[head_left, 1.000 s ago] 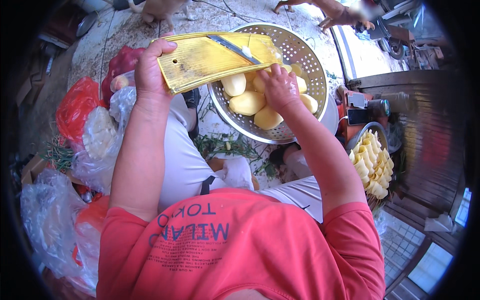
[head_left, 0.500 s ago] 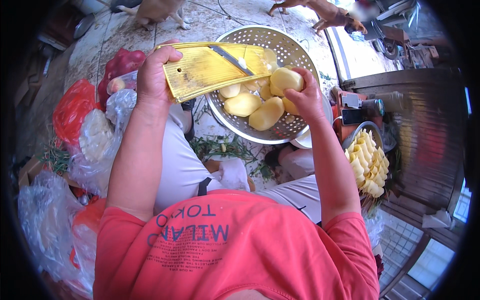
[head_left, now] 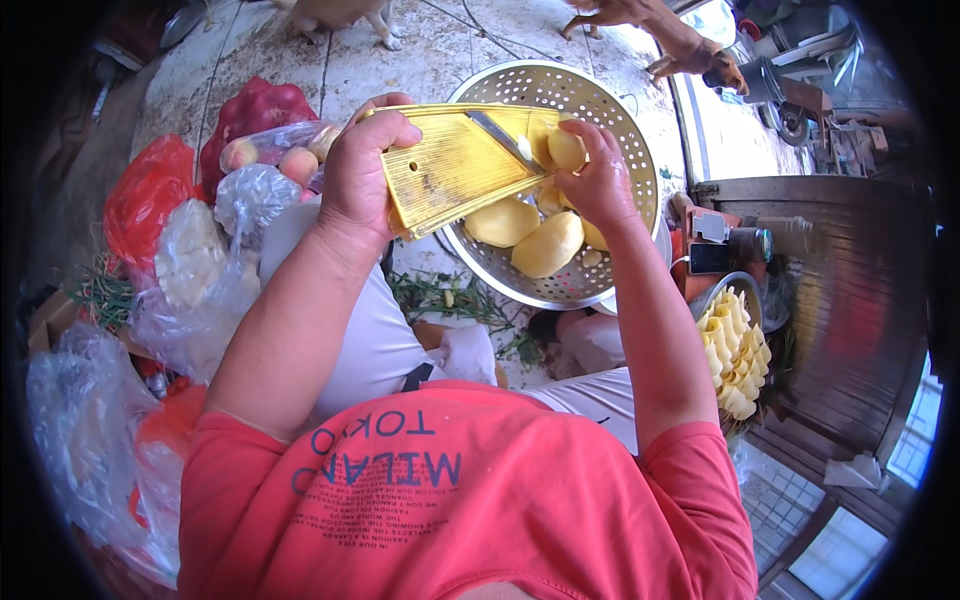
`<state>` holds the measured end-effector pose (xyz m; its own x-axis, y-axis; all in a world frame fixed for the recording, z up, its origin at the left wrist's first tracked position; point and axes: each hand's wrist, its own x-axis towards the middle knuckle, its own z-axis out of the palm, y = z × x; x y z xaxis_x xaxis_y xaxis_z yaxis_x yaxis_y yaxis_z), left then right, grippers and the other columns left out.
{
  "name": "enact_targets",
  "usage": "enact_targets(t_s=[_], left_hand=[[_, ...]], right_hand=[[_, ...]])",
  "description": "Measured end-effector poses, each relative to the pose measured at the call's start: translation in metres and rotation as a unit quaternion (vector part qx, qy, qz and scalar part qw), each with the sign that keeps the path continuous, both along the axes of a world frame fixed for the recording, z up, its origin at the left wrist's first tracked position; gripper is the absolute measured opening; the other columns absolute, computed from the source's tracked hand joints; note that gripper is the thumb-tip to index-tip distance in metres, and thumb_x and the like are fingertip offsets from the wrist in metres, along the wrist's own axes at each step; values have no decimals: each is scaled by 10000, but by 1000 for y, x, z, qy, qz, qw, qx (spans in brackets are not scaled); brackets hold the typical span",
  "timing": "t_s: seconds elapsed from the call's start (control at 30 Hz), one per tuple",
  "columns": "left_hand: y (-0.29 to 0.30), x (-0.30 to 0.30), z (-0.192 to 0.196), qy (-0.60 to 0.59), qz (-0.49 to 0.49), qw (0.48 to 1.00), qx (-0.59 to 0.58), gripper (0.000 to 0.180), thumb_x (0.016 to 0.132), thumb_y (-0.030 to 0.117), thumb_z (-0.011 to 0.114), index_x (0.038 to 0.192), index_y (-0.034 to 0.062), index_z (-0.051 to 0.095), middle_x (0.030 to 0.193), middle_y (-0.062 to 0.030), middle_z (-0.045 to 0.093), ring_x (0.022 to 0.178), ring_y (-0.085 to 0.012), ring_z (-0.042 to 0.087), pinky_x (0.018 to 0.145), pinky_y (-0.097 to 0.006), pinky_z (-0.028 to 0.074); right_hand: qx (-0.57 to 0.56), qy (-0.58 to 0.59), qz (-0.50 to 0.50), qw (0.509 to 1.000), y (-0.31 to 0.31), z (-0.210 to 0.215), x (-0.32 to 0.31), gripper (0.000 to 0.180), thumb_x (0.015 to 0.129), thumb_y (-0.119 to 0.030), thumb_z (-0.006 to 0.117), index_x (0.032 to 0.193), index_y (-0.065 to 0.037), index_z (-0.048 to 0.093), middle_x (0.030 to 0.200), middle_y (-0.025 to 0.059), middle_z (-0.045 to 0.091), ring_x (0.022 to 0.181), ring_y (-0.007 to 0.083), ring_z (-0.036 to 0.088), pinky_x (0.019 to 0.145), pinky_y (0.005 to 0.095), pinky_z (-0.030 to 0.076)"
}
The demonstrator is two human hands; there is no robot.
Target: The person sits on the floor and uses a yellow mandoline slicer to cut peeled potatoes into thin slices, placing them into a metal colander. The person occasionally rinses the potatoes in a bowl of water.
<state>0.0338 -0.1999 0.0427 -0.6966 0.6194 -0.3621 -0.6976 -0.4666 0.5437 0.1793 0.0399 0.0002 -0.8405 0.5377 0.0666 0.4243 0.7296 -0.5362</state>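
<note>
My left hand grips the near-left end of a yellow mandoline slicer, which has a slanted metal blade. The slicer is tilted over a large metal colander full of round holes. Closed round a peeled potato, my right hand is at the slicer's far end, beyond the blade. I cannot tell whether the potato presses on the board. Below lie more peeled potatoes, among them a large one and another beside it; the slicer hides part of the pile.
Plastic bags, a red bag and peaches lie at my left. Right of the colander are a phone and yellow wavy pieces in a bowl. Green stalks litter the floor. Two dogs stand beyond.
My right hand has carried the potato from beside the slicer's edge to its far end. The slicer and my left hand have shifted right and slightly down in view.
</note>
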Motion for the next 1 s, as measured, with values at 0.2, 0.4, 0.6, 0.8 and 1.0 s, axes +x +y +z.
enact_targets(t_s=[0.2,0.4,0.6,0.8,1.0], left_hand=[[5,2,1,10,8,1000,6,350,766,64,605,1111,25,563,1016,-142,598,935,-261,627,891,-384,550],[8,1,2,22,17,1000,-5,371,762,66,612,1127,16,564,1009,-139,597,921,-253,627,873,-374,549],[3,4,9,25,38,999,-25,359,761,62,612,1115,15,579,1000,-133,598,911,-244,624,865,-365,548],[7,5,5,24,23,999,-22,344,761,64,610,1101,16,587,992,-115,599,902,-228,616,864,-341,540],[6,3,0,14,31,999,-20,335,762,66,603,1093,13,592,975,-112,602,886,-216,610,851,-321,531]], right_hand=[[-144,51,-32,988,20,-20,8,583,769,0,665,1327,-159,606,1331,113,591,1185,242,616,965,339,528],[-269,128,8,955,-20,7,4,558,809,39,600,1343,-118,576,1324,86,589,1150,181,616,930,307,531],[-125,193,145,962,-84,48,0,569,757,22,595,1312,-89,543,1306,162,586,1251,359,560,1084,429,428],[-126,95,-27,987,-41,16,-10,520,783,19,558,1285,-112,546,1247,176,620,1115,342,641,977,400,504],[-128,137,60,980,-66,36,-10,547,766,31,547,1298,-98,541,1256,177,614,1194,357,605,1021,384,481]])
